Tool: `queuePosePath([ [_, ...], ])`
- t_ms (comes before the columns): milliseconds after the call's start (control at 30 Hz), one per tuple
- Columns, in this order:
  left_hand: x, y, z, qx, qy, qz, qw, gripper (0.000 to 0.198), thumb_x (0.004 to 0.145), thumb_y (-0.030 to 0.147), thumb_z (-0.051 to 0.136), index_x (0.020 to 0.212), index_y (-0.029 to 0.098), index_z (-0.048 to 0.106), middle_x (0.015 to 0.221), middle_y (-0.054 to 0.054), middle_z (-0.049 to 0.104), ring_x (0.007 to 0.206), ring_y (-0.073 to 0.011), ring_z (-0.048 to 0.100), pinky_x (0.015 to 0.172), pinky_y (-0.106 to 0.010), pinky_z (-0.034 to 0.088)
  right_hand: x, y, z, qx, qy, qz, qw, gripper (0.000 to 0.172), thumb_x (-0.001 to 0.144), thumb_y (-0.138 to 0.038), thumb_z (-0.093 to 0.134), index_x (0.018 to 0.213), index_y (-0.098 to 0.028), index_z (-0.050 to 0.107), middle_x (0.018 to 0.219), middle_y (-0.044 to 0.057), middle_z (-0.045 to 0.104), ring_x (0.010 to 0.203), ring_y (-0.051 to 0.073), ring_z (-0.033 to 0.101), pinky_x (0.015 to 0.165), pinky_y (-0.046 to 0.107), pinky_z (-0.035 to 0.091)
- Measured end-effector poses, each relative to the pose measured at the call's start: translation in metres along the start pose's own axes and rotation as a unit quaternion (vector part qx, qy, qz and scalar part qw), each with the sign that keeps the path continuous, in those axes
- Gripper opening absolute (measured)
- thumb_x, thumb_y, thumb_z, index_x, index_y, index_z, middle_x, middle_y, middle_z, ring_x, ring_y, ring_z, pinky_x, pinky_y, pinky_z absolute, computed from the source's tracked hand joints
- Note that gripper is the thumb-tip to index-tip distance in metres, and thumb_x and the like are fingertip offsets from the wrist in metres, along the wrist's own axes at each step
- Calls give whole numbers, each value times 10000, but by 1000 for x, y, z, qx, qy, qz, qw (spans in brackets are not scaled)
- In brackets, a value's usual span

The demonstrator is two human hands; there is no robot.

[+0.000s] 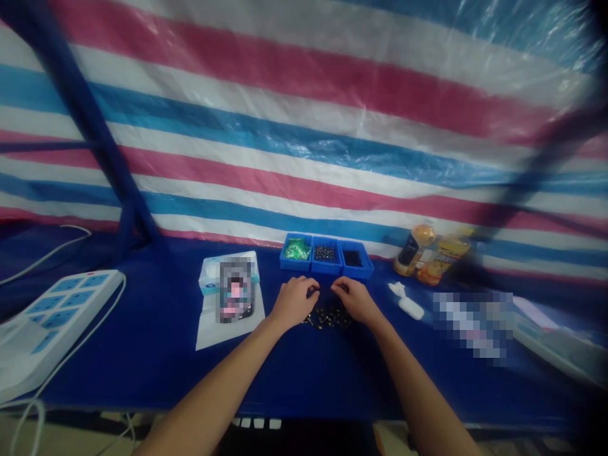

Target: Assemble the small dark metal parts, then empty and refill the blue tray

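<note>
My left hand (pixel 298 300) is above the blue tabletop with its fingers curled inward; a small dark bit shows near the fingertips, too small to name. Facing it, my right hand (pixel 354 297) has thumb and fingers pinched together, and what they hold, if anything, cannot be made out. Between and just below the hands lies a loose pile of small black and brassy parts (pixel 327 318). Behind the hands stand three blue bins in a row: the left bin (pixel 295 265) holds green packets, the middle bin (pixel 325 268) small metallic parts, the right bin (pixel 357 273) small black parts.
On the left are a phone (pixel 236 290), a tissue box (pixel 208 278), a white sheet (pixel 209 329) and a power strip (pixel 71 310) with cables. To the right stand two bottles (pixel 414 249), near a small white case (pixel 411 308). A striped sheet (pixel 285 139) hangs behind.
</note>
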State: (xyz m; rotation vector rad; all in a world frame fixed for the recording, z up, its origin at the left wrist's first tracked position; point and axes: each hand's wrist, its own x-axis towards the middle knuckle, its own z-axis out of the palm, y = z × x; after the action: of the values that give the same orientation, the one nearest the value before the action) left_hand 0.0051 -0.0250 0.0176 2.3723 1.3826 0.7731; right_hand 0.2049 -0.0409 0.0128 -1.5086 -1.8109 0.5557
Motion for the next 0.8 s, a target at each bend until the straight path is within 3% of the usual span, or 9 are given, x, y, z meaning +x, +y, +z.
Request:
queuePosePath([
  [167,-1,-3,-1,59,-2,-48,997,202,884,284,508,997,288,675,1000,-15,667,962,-229,580,797,-353,410,1,2,4,-72,-7,-32,997,194,864,-302,564,968,-233,713,923,31,684,847,180,595,781,290,418],
  [433,0,-4,0,78,-16,-43,996,218,879,271,492,981,279,684,1022,-43,657,964,-251,581,806,-368,423,5,-12,14,-171,-60,-31,983,298,933,-301,483,1145,-374,679,1099,36,644,1004,236,503,844,378,345],
  [567,0,-4,1,92,-16,-48,994,213,863,257,496,929,259,699,990,-62,647,940,-250,582,804,-365,429,13,-15,17,-215,-78,-59,972,327,953,-271,444,1095,-414,701,1147,38,612,1017,247,452,844,414,301],
  [800,1,-4,1,93,-22,-48,994,245,860,254,481,934,275,714,975,-64,644,931,-250,581,806,-366,433,19,-17,15,-243,-81,-103,961,173,906,-338,572,933,-351,742,1133,33,606,1042,250,425,887,455,249],
])
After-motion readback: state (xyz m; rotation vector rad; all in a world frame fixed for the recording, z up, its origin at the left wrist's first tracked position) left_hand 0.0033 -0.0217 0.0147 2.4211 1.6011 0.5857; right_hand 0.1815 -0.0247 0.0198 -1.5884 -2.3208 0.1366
